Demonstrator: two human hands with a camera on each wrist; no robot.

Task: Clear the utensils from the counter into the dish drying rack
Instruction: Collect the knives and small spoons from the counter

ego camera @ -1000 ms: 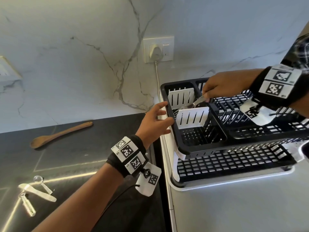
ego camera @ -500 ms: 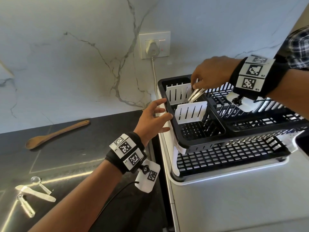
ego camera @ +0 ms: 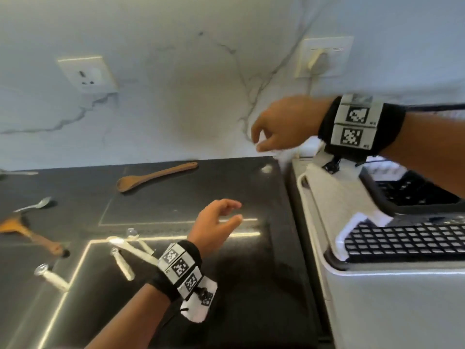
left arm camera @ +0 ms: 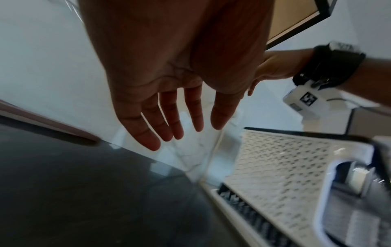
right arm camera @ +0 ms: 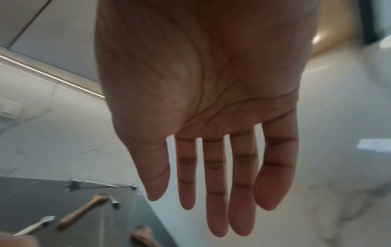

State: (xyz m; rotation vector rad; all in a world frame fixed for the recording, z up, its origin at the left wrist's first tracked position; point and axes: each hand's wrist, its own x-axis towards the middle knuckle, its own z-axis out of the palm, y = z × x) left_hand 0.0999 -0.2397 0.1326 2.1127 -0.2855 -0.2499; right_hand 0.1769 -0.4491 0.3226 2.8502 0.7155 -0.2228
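Note:
A long wooden spoon (ego camera: 156,176) lies on the black counter (ego camera: 251,285) near the wall. Further left are a metal spoon (ego camera: 35,205) and a second wooden utensil (ego camera: 27,234). Several pale plastic spoons (ego camera: 130,250) lie in front of my left wrist. The black and white dish drying rack (ego camera: 402,238) stands on the right. My left hand (ego camera: 230,212) hovers open and empty over the counter, its fingers straight in the left wrist view (left arm camera: 175,133). My right hand (ego camera: 259,142) hangs empty in the air, left of the rack and above the counter's back corner; its palm is open (right arm camera: 211,208).
The marble wall carries a socket (ego camera: 88,74) on the left and a plugged socket (ego camera: 324,56) above the rack. The rack sits on a white surface (ego camera: 390,311) that meets the black counter at a seam. Bare counter lies between my left hand and the rack.
My right hand has let go of the metal utensil in the rack's cutlery bin and swung left, empty. My left hand left the rack's rim and dropped over the counter. The view turned left.

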